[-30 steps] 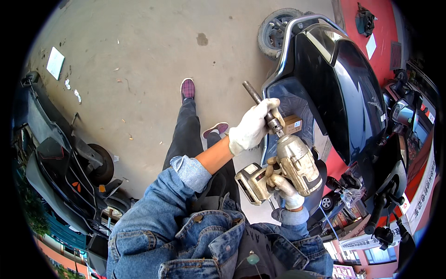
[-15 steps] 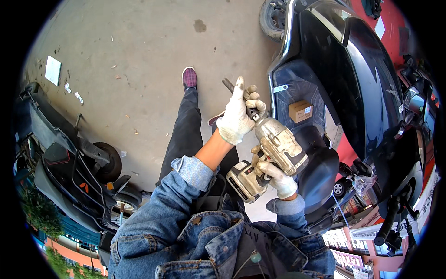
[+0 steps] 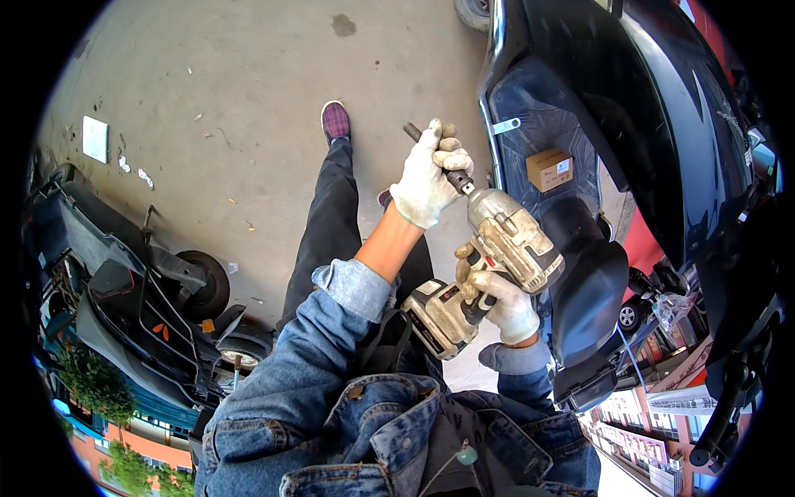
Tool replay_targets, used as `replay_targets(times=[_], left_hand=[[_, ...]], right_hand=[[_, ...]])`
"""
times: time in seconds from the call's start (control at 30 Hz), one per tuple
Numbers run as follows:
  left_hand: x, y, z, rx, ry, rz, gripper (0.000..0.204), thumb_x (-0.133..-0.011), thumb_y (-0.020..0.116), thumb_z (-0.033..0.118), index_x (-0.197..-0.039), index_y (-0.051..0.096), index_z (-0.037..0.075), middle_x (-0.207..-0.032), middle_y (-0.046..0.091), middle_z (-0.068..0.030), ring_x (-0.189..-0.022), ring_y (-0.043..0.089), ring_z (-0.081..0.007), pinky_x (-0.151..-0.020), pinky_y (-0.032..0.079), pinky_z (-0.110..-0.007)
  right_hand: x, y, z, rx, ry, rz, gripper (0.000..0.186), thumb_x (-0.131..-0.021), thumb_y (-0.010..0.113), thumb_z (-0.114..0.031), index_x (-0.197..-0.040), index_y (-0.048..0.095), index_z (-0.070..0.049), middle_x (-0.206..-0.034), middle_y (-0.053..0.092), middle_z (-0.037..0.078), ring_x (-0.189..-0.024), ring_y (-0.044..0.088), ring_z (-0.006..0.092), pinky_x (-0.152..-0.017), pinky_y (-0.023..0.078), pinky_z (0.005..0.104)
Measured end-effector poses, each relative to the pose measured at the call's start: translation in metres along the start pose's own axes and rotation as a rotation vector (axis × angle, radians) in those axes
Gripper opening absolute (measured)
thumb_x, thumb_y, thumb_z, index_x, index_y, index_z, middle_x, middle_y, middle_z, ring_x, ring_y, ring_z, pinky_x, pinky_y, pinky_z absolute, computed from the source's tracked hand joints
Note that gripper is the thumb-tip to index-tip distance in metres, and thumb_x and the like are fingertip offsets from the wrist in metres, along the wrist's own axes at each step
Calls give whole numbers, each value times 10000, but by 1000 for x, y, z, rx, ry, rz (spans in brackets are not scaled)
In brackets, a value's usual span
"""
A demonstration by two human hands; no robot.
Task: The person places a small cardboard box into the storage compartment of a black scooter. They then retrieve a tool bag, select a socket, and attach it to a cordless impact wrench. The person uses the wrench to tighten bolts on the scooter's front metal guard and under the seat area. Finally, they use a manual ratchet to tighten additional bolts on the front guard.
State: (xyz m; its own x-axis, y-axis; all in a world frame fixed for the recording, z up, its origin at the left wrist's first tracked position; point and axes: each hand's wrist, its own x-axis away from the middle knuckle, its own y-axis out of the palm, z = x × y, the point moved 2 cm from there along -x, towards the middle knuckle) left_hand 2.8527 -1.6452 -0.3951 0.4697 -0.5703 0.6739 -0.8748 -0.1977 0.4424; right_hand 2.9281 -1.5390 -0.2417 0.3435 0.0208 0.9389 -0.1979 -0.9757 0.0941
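Scuffed beige-and-grey cordless impact wrench (image 3: 522, 240) at centre-right of frame; long axis diagonal, slim dark-metal rod (image 3: 457, 179) leading toward upper left. White-knit-gloved right hand (image 3: 499, 303) wraps its handle; white-knit-gloved left hand (image 3: 424, 178) is closed around the rod. Curved metal rail (image 3: 499, 35) of glossy black vehicle (image 3: 638, 141) bounds the right; smooth concrete ground (image 3: 248, 99) extends upper left.
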Motion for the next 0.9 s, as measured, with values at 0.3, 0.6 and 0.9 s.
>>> replay_targets(times=[0.3, 0.6, 0.9], left_hand=[[-14, -33, -21, -59, 10, -10, 174, -951, 488, 204, -847, 512, 66, -593, 395, 54, -450, 340, -54, -508, 374, -214], [-32, -57, -58, -131, -58, -160, 207, -950, 508, 257, -860, 508, 70, -611, 380, 55, -453, 325, -50, -502, 370, -209], [-122, -181, -127, -768, 128, 117, 402, -924, 541, 312, -1125, 463, -28, -998, 591, -140, -885, 613, -225, -778, 531, -348]], right_hand=[[-4, -34, 18, 117, -61, 5, 362, -781, 621, -74, -1120, 532, 18, -855, 598, 76, -707, 557, 106, -621, 448, 221], [-14, -69, 54, 157, -194, 30, 336, -845, 542, 0, -1180, 513, -17, -915, 603, 47, -799, 574, 94, -693, 463, 208], [-80, -188, 101, 118, -258, 310, 94, -805, 622, -82, -868, 616, -13, -733, 604, 35, -645, 558, 99, -593, 443, 228]])
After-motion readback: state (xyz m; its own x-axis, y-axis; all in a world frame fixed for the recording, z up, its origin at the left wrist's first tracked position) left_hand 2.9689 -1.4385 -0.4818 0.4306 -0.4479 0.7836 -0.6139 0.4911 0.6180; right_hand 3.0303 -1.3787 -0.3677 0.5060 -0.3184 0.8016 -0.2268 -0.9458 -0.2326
